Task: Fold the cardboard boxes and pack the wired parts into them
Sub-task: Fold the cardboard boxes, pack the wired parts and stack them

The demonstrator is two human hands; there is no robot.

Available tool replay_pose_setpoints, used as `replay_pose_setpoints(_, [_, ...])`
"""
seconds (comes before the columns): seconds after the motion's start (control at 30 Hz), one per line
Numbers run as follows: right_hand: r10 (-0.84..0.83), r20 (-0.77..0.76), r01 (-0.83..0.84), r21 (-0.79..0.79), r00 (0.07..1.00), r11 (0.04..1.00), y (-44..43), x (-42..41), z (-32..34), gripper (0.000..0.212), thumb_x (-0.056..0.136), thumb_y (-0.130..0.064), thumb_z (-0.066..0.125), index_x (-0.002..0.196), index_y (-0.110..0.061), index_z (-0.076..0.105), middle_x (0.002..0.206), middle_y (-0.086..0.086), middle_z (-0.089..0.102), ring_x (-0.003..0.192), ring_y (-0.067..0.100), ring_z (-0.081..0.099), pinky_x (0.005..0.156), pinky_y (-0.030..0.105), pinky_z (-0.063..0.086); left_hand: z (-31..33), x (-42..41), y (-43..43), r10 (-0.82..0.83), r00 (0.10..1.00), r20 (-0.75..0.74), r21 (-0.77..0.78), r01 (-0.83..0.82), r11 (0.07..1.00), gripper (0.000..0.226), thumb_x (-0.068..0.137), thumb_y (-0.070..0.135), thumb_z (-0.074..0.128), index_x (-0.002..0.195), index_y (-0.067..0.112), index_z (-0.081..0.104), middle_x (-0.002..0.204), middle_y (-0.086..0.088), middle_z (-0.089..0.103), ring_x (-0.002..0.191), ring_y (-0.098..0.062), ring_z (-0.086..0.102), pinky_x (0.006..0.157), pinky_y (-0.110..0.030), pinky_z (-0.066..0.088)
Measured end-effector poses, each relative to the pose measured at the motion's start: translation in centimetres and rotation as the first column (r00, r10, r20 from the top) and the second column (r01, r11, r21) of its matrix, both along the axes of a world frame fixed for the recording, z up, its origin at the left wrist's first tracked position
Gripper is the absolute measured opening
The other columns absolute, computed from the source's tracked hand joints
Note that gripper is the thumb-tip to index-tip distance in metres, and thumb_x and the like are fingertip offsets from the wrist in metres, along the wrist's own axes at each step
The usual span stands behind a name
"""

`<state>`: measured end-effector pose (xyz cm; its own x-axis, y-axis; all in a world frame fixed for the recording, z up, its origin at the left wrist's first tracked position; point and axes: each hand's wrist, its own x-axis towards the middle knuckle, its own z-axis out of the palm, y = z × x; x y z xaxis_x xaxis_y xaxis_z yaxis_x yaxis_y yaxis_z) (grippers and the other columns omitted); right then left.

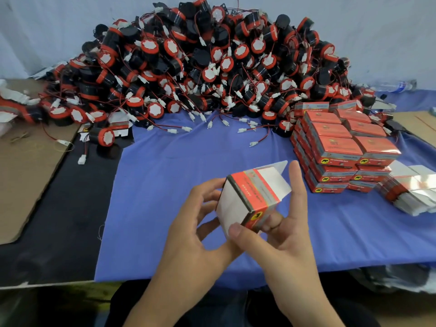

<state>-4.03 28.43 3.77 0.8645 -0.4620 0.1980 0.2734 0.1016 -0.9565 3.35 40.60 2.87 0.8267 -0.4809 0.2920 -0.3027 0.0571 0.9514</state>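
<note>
The half-folded box (pixel 250 197) is held in the air over the blue cloth (pixel 165 185), near the middle, between both hands. The left hand (pixel 200 220) curls its fingers against the box's white left side. The right hand (pixel 283 232) grips it from the near right, thumb pressed on the near white panel and forefinger straight up beside the open flap (pixel 278 171). The box's long axis runs from near-left to far-right, and its open end points away from the person, towards the pile of parts (pixel 212 67) heaped along the far edge. The pile lies well beyond both hands, so a part probably has to be fetched by a forward reach. The left hand sits closer to the stray part (pixel 103 135) at far left, the right closer to the stack (pixel 342 147) of closed boxes and the flat blanks (pixel 412 192).
</note>
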Motion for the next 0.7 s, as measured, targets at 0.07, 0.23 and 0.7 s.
replay_pose_setpoints(0.07, [-0.005,-0.026,0.0,-0.205,1.0,0.979,-0.4,-0.2,0.0,0.118,0.075,-0.011,0.081,0.151,-0.066,0.01,0.088,0.009,0.077,0.083,0.019,0.072,0.083,0.017,0.053,0.0,0.4,0.3,0.022,0.997,0.069,0.121,-0.03,0.992,0.088,0.068,0.041,0.09,0.139,0.059,0.041,0.127,0.026,0.059,0.123,0.001,0.056,0.094,-0.022,0.054])
replay_pose_setpoints(0.23, [-0.164,-0.082,0.061,-0.696,0.983,0.716,-1.6,0.0,0.6,0.116,0.073,-0.054,0.077,0.155,-0.058,-0.004,0.126,-0.035,0.056,0.126,0.001,0.048,0.099,0.023,0.044,-0.7,1.6,0.3,-0.023,0.998,0.067,0.116,0.015,0.993,0.087,0.07,0.015,0.088,0.14,0.049,0.049,0.131,0.02,0.06,0.114,-0.009,0.067,0.091,-0.025,0.058])
replay_pose_setpoints(0.7, [-0.15,-0.179,0.054,-0.453,0.972,0.89,-3.8,3.8,-9.5,0.058,0.092,0.003,0.069,0.121,-0.046,0.06,0.122,-0.014,0.071,0.117,0.009,0.067,0.099,0.039,0.055,-8.1,5.2,-0.9,-0.036,0.965,0.261,0.864,-0.216,0.455,0.092,0.088,0.083,0.023,0.163,0.03,0.016,0.172,0.002,-0.007,0.153,-0.021,-0.031,0.128,-0.048,-0.002])
